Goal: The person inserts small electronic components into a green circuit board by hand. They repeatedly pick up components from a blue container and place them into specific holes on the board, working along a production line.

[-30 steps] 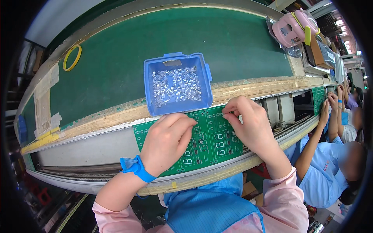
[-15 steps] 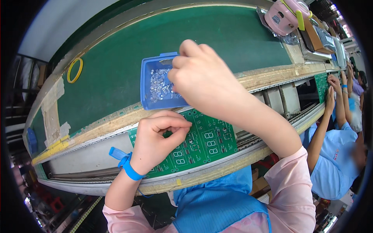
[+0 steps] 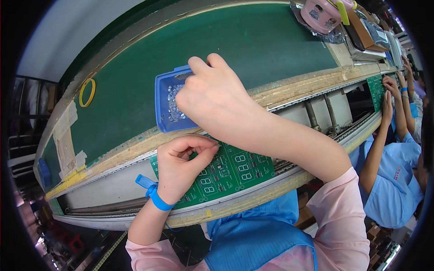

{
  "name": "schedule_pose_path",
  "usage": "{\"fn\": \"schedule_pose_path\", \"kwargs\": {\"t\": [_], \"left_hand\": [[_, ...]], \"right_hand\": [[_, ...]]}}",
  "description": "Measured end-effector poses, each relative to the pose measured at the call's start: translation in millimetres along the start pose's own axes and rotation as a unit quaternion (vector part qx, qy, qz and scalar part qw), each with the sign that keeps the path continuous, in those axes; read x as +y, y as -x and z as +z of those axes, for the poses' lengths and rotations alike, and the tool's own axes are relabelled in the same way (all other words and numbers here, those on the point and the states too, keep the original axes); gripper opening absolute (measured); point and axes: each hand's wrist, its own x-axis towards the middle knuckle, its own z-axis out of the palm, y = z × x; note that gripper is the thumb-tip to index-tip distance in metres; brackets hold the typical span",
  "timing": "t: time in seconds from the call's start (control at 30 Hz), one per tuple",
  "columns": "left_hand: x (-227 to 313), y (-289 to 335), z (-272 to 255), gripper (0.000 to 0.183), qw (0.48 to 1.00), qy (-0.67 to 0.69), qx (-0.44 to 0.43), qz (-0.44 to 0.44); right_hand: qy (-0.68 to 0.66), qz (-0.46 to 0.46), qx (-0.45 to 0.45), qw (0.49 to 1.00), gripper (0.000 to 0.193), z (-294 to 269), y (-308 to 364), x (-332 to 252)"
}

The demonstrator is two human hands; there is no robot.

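My left hand [image 3: 181, 165], a blue strap [image 3: 160, 201] at its wrist, is closed in a pinch over the green circuit board [image 3: 233, 183]. Something tiny shows at its fingertips, too small to name. White digit outlines and small mounted parts cover the board, whose left side is partly under this hand. My right hand [image 3: 210, 90] reaches across to the blue bin [image 3: 160, 104], its knuckles bent above the right side. Its thumb and fingertips are hidden behind the hand. Small clear parts [image 3: 174, 110] lie loose in the bin.
The board rests on a conveyor track [image 3: 108, 180] between rails. Beyond a wooden ledge [image 3: 135, 142] stretches a green work surface [image 3: 271, 49] with a yellow tape ring [image 3: 87, 93]. A pink container [image 3: 321, 16] stands at the far right. Another person's hands [image 3: 389, 92] work at a board further right.
My right hand has shifted slightly left and down over the bin. The left hand keeps its pinch above the board. The whole view has shifted a little.
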Motion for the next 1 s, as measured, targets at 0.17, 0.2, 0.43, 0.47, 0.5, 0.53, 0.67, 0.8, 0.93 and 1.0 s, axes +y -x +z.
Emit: {"fn": "schedule_pose_path", "kwargs": {"t": [0.17,0.2,0.43,0.47,0.5,0.53,0.67,0.8,0.93,1.0], "left_hand": [[-4,-1,3,0.011,0.996,-0.082,0.033,0.034],[-5,-2,3,0.011,0.989,-0.126,0.031,0.067],[-6,-9,8,0.011,0.937,-0.296,0.031,0.184],[-7,-10,8,0.010,0.935,-0.302,0.030,0.184],[-7,-11,9,0.010,0.931,-0.310,0.028,0.191],[-7,-11,9,0.010,0.927,-0.318,0.026,0.198],[-7,-10,11,0.011,0.918,-0.340,0.025,0.202],[-6,-10,14,0.012,0.911,-0.364,0.024,0.194],[-5,-10,15,0.013,0.895,-0.395,0.017,0.205],[-5,-9,15,0.013,0.886,-0.412,0.014,0.212]], "right_hand": [[-0.090,0.028,0.095,0.991,0.007,-18,15,5],[-0.134,0.050,0.082,0.986,0.007,-28,21,6],[-0.331,0.139,-0.022,0.933,0.011,-36,92,27],[-0.329,0.146,-0.031,0.932,0.012,-28,99,30],[-0.343,0.154,-0.033,0.926,0.012,-24,103,31],[-0.357,0.163,-0.036,0.919,0.012,-20,106,32],[-0.409,0.174,-0.048,0.895,0.013,-10,111,29],[-0.395,0.187,-0.034,0.899,0.014,-5,113,28],[-0.387,0.191,-0.033,0.901,0.011,0,116,26],[-0.383,0.191,-0.033,0.903,0.010,1,117,24]]}}
